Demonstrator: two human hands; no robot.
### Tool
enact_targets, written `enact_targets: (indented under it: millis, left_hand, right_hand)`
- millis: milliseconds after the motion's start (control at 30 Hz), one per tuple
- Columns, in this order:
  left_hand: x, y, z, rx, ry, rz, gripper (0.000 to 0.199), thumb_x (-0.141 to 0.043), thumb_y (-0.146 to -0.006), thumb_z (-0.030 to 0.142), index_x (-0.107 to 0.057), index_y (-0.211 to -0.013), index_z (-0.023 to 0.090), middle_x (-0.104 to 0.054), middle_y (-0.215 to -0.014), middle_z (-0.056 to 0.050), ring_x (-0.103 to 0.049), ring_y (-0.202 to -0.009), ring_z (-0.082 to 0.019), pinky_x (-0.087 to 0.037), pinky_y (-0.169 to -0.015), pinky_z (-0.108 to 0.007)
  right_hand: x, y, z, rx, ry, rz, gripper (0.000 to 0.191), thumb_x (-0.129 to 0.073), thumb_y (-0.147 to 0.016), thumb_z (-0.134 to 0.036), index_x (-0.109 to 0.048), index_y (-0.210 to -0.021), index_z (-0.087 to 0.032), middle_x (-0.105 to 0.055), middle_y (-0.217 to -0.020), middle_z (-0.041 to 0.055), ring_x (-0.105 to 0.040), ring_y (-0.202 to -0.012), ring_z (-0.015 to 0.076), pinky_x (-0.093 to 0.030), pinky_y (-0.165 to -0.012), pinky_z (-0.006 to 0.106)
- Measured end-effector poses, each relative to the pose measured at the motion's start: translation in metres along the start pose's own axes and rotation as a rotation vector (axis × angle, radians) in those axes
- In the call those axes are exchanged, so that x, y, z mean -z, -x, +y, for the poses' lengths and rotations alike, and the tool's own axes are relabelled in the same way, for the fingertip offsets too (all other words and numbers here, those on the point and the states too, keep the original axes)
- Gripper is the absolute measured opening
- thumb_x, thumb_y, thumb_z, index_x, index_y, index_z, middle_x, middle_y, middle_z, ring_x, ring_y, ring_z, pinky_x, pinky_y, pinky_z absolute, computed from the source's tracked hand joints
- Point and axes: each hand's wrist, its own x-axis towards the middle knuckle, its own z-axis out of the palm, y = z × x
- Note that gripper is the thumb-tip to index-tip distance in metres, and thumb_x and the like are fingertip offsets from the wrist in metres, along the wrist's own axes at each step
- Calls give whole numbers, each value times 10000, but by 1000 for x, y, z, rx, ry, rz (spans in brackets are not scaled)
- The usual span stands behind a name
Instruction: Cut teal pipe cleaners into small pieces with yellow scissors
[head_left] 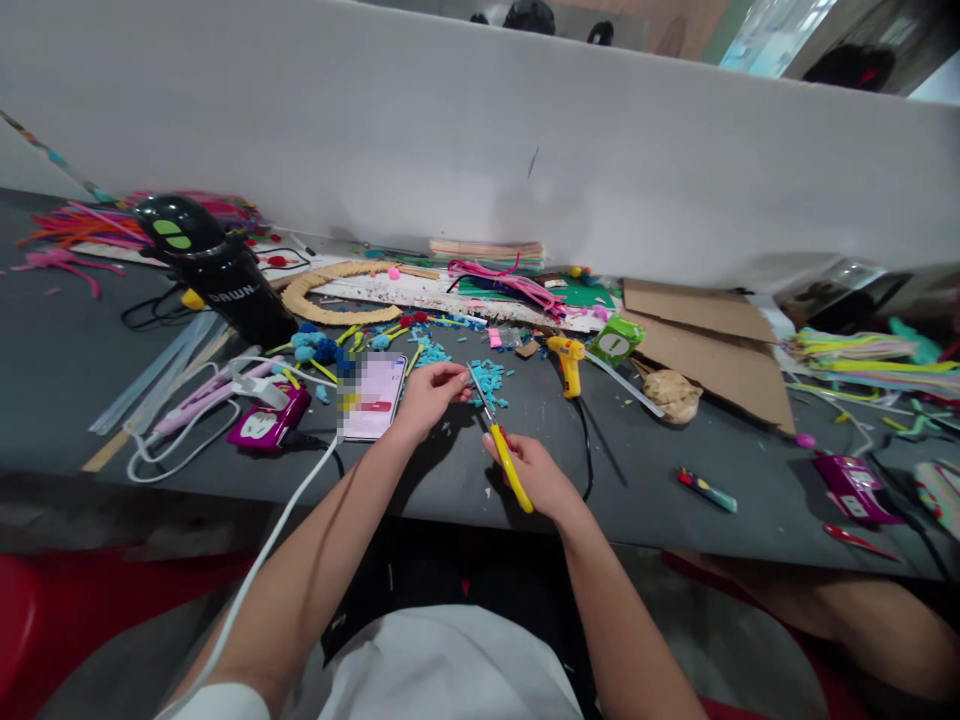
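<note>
My right hand (pixel 529 465) is closed around the handles of yellow-handled scissors (pixel 512 470), whose blades point up and away toward my left fingertips. My left hand (pixel 431 400) is closed in a pinch near the blade tips; whatever sits between the fingertips is too small to make out. Under and beyond the blades lies a pile of small cut light-blue pieces (pixel 489 380), with more of them scattered farther back. Just left of my left hand a phone (pixel 371 400) with a lit screen lies on the grey table (pixel 442 490).
A yellow glue gun (pixel 568 365) stands right of the pile, near a brown lump (pixel 671 396) and cardboard sheets (pixel 705 340). At left are a black bottle (pixel 225 280), a purple box (pixel 270 418) and a white cable (pixel 289 510). A cutter (pixel 707 490) lies at right.
</note>
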Motion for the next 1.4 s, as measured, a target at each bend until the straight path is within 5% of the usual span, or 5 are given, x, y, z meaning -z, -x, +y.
enact_targets:
  millis: [933, 1400]
  left_hand:
    - [3, 0, 2, -33, -107, 12, 387, -819, -633, 416, -708, -864, 125, -679, -696, -13, -622, -597, -127, -521, -632, -273]
    - [6, 2, 0, -5, -67, -43, 408, -812, -653, 457, -714, -903, 151, -704, -809, -28, -635, -713, -139, -505, -659, -251]
  right_hand:
    - [1, 0, 0, -18, 23, -13, 436, -540, -858, -600, -469, -711, -196, -423, -608, -37, -377, -539, 101, -249, -475, 221]
    - [0, 1, -6, -18, 72, 34, 424, -546, -862, -576, -508, -705, -184, -394, -595, -48, -347, -553, 102, -239, -502, 231]
